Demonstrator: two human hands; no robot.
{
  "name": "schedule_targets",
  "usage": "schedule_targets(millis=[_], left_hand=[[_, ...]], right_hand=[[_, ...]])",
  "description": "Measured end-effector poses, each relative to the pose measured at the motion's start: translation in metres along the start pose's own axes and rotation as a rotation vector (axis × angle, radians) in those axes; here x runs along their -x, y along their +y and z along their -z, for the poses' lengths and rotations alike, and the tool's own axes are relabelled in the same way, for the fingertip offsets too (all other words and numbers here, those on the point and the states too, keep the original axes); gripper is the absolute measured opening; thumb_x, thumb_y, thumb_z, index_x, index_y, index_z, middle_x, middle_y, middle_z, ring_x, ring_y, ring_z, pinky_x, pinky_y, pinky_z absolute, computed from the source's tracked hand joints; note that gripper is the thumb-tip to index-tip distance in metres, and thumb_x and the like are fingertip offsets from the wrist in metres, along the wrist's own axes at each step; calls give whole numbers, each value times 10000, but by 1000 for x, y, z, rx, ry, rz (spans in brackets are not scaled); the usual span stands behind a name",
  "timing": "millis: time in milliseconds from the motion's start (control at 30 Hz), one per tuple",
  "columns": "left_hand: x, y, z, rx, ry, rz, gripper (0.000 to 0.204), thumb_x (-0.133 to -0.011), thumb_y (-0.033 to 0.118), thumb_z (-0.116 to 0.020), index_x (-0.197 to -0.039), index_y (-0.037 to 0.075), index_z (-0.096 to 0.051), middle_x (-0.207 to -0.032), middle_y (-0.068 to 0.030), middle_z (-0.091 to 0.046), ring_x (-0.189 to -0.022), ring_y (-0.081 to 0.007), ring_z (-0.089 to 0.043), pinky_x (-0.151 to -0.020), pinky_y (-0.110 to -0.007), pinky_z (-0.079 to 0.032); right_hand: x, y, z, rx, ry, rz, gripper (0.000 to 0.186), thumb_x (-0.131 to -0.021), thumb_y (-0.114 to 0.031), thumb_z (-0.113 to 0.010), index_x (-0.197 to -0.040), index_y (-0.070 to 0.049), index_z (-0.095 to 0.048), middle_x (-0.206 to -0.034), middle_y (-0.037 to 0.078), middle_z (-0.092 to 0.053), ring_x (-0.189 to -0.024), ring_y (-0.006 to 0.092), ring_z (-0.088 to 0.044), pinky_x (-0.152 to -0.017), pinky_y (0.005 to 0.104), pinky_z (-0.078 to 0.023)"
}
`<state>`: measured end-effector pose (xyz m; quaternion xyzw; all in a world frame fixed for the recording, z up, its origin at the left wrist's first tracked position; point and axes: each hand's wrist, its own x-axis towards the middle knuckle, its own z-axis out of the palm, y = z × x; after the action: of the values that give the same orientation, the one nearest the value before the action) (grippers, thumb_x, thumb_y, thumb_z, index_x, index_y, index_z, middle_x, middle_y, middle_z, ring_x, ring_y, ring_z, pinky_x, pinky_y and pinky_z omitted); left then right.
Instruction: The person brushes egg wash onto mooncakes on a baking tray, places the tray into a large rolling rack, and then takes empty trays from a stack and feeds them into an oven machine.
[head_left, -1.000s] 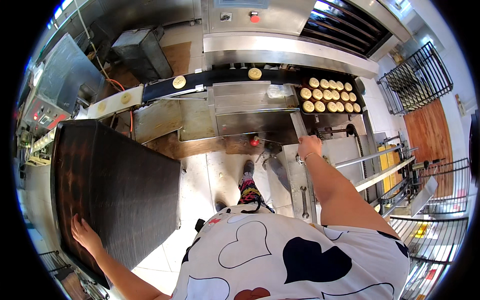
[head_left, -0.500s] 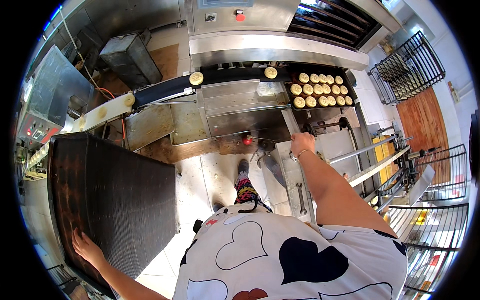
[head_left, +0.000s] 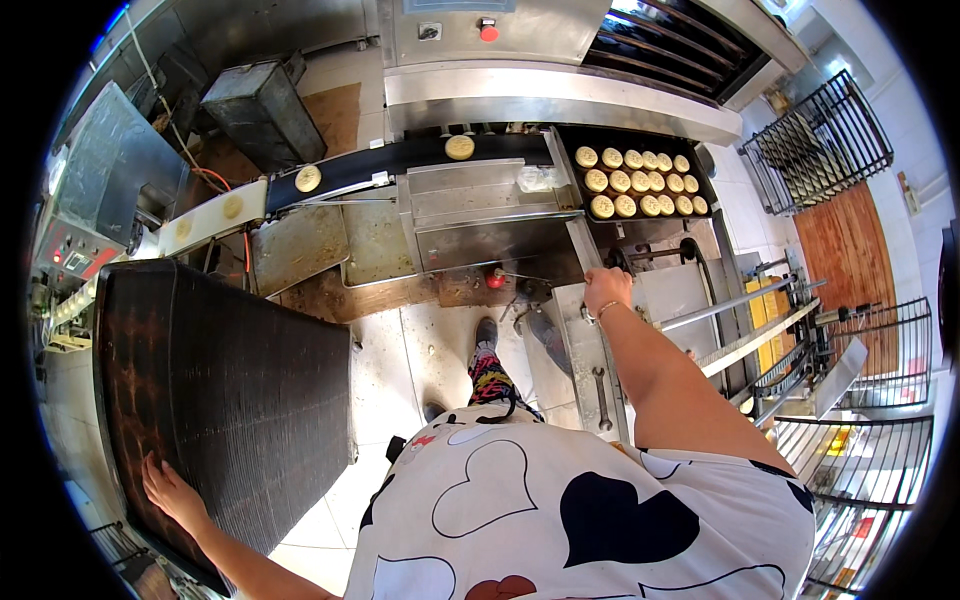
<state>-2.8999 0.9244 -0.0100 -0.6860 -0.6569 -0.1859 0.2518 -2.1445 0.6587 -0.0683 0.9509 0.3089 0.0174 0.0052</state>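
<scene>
Pale tiles cover the floor below me, flecked with small specks, and strong light whitens them toward my lower left. Ahead of me stands a steel cabinet with a red button; farther left I see a dull metal bin beside a brown sheet lying flat. To my right, a white wall runs behind a black wire rack and a reddish-brown wooden board, with wire shelving nearer me.
</scene>
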Motion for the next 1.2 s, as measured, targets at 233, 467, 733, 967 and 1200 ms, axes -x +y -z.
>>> schedule_targets(millis=[233,467,733,967,1200], left_hand=[[1,48,51,89,174,-28,236,-903,168,-494,-1118,117,-579,-1166,-57,-553,-1064,-278,-511,-885,-423,-396],[65,58,76,-91,181,247,272,-855,187,-557,-1122,176,-610,-1110,-9,-571,-1068,-225,-496,-909,-404,-317],[77,37,95,33,164,421,121,-765,246,-651,-834,145,-652,-969,26,-607,-1019,-198,-502,-870,-397,-298],[58,32,147,102,295,369,112,-703,212,-687,-769,134,-639,-901,37,-607,-982,-184,-499,-824,-374,-280],[127,59,207,232,178,269,112,-674,197,-690,-748,132,-638,-885,21,-600,-940,-200,-506,-808,-359,-302]], right_hand=[[-16,20,-24,-59,153,97,128,-741,-172,-574,-786,-152,-692,-781,146,-615,-789,318,-590,-690,399,-465],[-12,-10,12,70,-27,28,194,-811,-260,-558,-928,-152,-668,-920,105,-647,-976,288,-563,-877,400,-407],[-17,-14,15,59,-47,15,209,-779,-196,-543,-942,-152,-667,-958,87,-622,-1003,285,-532,-899,392,-382],[-17,-144,-4,-427,62,642,371,-607,-64,-651,-977,-45,-618,-1011,115,-587,-978,286,-549,-907,374,-413],[178,-360,130,-1777,-1586,611,376,-831,-227,-597,-1135,-13,-541,-1110,110,-595,-1027,224,-564,-918,400,-426]])
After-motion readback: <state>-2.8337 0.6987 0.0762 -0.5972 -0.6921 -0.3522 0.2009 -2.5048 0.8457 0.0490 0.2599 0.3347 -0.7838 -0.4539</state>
